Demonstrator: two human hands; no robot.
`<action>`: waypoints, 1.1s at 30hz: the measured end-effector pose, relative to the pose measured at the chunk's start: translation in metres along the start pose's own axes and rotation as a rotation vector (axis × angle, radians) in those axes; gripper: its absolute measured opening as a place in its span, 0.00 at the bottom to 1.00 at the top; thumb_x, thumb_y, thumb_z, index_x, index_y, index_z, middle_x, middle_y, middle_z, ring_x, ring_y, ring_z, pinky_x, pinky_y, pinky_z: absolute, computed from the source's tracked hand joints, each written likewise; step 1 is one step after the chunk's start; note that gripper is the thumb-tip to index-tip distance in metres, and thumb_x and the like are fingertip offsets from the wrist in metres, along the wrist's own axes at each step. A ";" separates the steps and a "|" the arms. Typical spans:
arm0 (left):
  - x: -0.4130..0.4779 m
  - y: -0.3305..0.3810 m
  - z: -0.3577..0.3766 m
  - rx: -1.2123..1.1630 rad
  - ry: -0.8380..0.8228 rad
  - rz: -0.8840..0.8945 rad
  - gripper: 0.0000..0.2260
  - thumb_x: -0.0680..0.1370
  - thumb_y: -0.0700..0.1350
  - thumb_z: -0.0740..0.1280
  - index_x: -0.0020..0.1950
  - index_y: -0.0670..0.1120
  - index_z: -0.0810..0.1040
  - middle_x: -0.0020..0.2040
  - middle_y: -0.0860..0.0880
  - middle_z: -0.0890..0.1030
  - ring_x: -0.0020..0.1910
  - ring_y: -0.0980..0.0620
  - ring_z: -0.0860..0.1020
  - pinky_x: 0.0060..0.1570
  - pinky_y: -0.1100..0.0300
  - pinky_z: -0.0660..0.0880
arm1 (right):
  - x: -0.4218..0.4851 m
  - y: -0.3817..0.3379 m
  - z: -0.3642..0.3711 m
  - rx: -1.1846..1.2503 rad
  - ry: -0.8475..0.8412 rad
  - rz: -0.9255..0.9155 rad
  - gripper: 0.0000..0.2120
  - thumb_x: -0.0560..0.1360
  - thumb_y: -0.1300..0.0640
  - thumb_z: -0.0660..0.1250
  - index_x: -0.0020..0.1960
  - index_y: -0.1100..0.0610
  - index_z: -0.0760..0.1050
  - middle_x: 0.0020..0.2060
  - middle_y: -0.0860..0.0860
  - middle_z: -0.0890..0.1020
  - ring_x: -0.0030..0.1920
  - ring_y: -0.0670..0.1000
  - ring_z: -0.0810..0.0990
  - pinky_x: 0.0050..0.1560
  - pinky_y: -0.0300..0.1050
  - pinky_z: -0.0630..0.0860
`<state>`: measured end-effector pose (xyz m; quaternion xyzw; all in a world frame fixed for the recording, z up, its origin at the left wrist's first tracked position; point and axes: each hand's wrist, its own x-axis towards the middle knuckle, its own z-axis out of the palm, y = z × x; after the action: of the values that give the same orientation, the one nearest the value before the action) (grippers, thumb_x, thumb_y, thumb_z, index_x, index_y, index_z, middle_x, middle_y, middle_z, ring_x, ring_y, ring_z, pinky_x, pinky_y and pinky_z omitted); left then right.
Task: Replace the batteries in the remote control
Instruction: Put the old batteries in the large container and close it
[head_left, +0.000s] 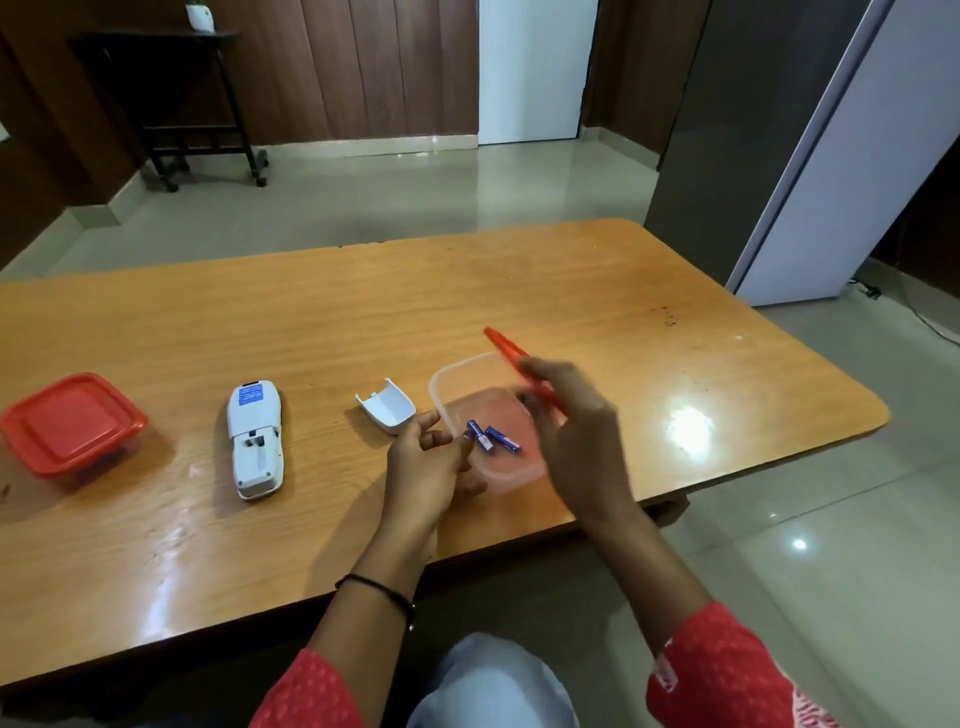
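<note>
A white remote control (255, 439) lies face down on the wooden table (363, 312), its battery bay open and empty. Its white battery cover (387, 406) lies to the right. A clear plastic container (470, 382) holds two blue batteries (491, 439). My right hand (576, 431) holds the container's red lid (506, 351) tilted up above the container. My left hand (426, 462) rests at the container's left edge, fingers curled beside the batteries, holding nothing that I can see.
A second container with a red lid (72, 423) sits shut at the table's left end. A dark side table (171, 93) stands by the far wall. A tall grey and white cabinet (779, 156) stands at the right.
</note>
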<state>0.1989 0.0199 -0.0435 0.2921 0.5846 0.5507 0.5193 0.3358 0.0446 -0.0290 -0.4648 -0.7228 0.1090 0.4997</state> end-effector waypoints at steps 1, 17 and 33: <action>0.000 0.000 0.000 -0.018 -0.006 -0.004 0.12 0.77 0.36 0.65 0.58 0.49 0.73 0.45 0.46 0.78 0.29 0.54 0.80 0.28 0.59 0.78 | -0.008 -0.001 0.006 -0.016 -0.081 -0.067 0.17 0.70 0.67 0.70 0.58 0.59 0.77 0.53 0.54 0.83 0.53 0.48 0.79 0.55 0.45 0.77; 0.004 0.003 -0.006 -0.062 -0.062 -0.030 0.10 0.78 0.42 0.66 0.59 0.47 0.76 0.45 0.46 0.83 0.32 0.53 0.82 0.27 0.59 0.78 | -0.014 0.009 -0.009 0.127 -0.355 0.067 0.18 0.69 0.45 0.69 0.57 0.49 0.79 0.56 0.40 0.79 0.65 0.39 0.70 0.70 0.51 0.65; 0.006 -0.006 -0.004 0.012 -0.069 -0.016 0.17 0.78 0.42 0.66 0.66 0.43 0.73 0.43 0.46 0.84 0.34 0.50 0.83 0.41 0.45 0.82 | -0.014 0.028 0.013 0.143 -0.097 0.657 0.19 0.82 0.54 0.51 0.71 0.55 0.67 0.60 0.53 0.78 0.54 0.50 0.77 0.40 0.32 0.72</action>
<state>0.1948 0.0221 -0.0515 0.3093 0.5719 0.5328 0.5416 0.3415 0.0530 -0.0610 -0.6308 -0.5479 0.3368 0.4342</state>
